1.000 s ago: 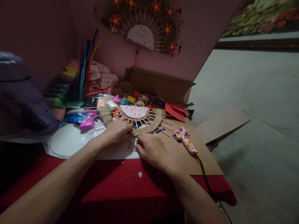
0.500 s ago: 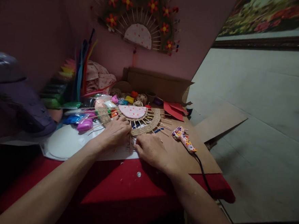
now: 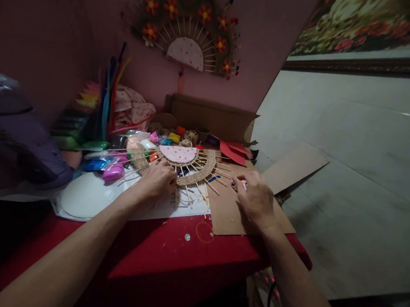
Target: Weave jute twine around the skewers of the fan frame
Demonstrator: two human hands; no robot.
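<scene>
A half-round craft piece of thin wooden sticks and a wound twine band [image 3: 198, 174] lies on the table, with a pink dotted fabric half-circle [image 3: 178, 154] at its centre. At its lower left, my left hand [image 3: 159, 180] is closed on the piece, knuckles up; its fingertips are hidden. To the right, my right hand [image 3: 256, 194] curls over a flower-patterned glue gun [image 3: 244, 184] on the cardboard. Most of the glue gun is covered by the hand. Stick ends fan out past the twine toward me.
Bagged coloured clay [image 3: 114, 170] and a white disc [image 3: 93, 195] lie at left, near a purple container [image 3: 20, 136]. Red sheets [image 3: 235, 152] and twine balls [image 3: 191, 136] sit behind. Brown cardboard [image 3: 228, 220] covers the right side of the red cloth [image 3: 141, 256]. A similar flowered craft [image 3: 185, 54] hangs on the wall.
My right hand has moved right, from the craft's lower edge onto the glue gun. My left hand has stayed on the craft. The view has shifted slightly.
</scene>
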